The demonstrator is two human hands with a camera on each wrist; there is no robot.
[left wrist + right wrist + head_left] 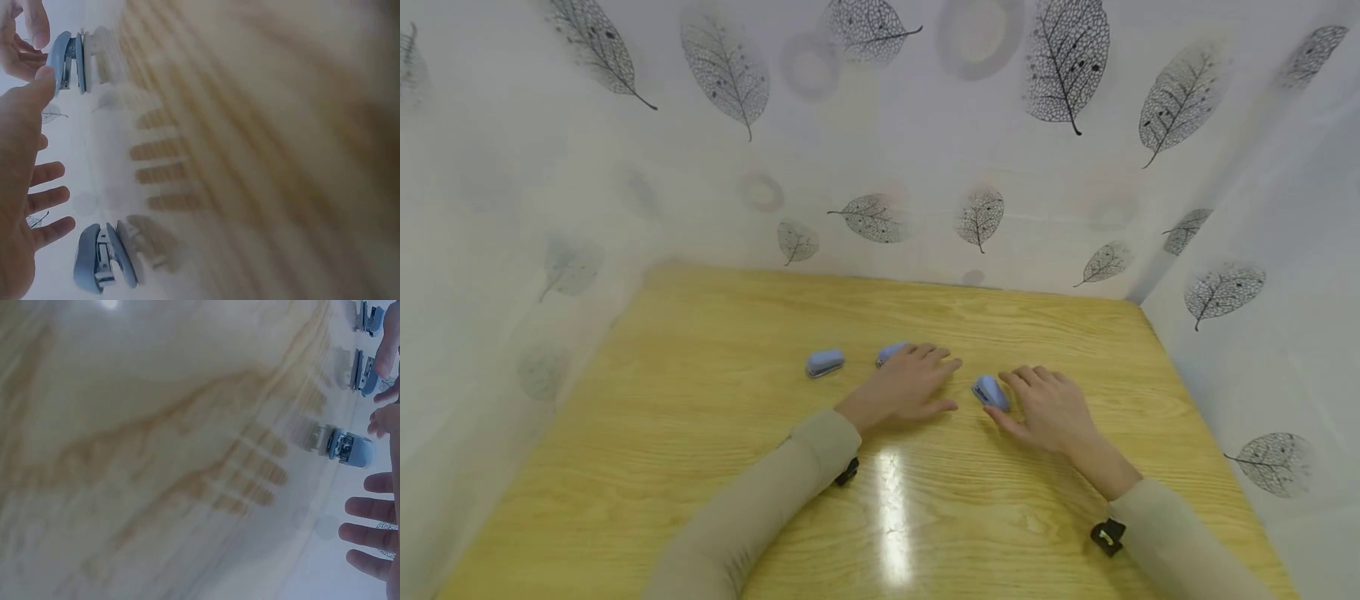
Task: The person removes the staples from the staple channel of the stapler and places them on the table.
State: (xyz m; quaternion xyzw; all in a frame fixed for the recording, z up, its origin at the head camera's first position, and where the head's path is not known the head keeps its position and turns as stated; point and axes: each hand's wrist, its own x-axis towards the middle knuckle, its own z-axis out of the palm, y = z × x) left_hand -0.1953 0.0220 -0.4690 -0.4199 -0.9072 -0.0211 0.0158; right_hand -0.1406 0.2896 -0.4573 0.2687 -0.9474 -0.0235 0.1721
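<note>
Three small blue staplers lie spaced across the wooden table. My left hand (910, 383) has its fingers spread and partly covers the middle stapler (889, 353) in the head view. Straight fingers (50, 199) of that hand show in the left wrist view, holding nothing. The left stapler (825, 362) sits farther out, beyond that hand. Between the two hands is the right stapler (989, 392), tilted at an angle. Around its near side, my right hand (1052, 408) has thumb and forefinger apart; whether they touch it I cannot tell. The right wrist view shows this stapler (353, 450) too.
The glossy wooden table (700, 467) reflects a bright light near its front. A white curtain (880, 150) with printed leaves hangs behind it and along both sides. Dark straps (1107, 536) sit at the sleeve cuffs.
</note>
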